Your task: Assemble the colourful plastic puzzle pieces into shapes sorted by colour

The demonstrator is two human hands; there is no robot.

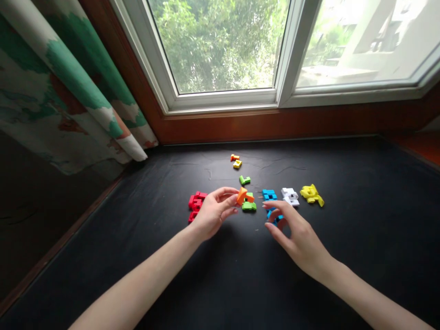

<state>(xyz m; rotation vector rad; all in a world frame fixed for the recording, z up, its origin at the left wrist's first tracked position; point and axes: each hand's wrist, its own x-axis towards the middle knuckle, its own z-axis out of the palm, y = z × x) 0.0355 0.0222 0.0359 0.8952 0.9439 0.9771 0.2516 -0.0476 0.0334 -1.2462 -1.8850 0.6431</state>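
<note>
- Piece of orange plastic is at the left hand's fingertips, near the middle of the group and above the worktop; in this view it overlaps a larger green block, and whether the two touch cannot be told.
- Handling, as a judgement: it looks light, stiff and smooth, perhaps a little slippery, and not easily broken, though any thin projection would be the weaker part. A pinch on its thicker body, with the angular ends left free, should suit it best.
- Left hand pinches the orange piece at its near left side between thumb and fingers.
- Right hand is curved, thumb and fingers parted with a gap between; it sits over the blue blocks, partly hiding them, and contact cannot be judged.
- Beside the left hand, partly covered by it, are red blocks.
- Right of the blue blocks are a white block and, at the row's end, a yellow block.
- Farther back are a small green piece, then a small yellow piece just beside a small orange-red piece.
- Beyond stand a window and, to the left, a patterned curtain.
</note>
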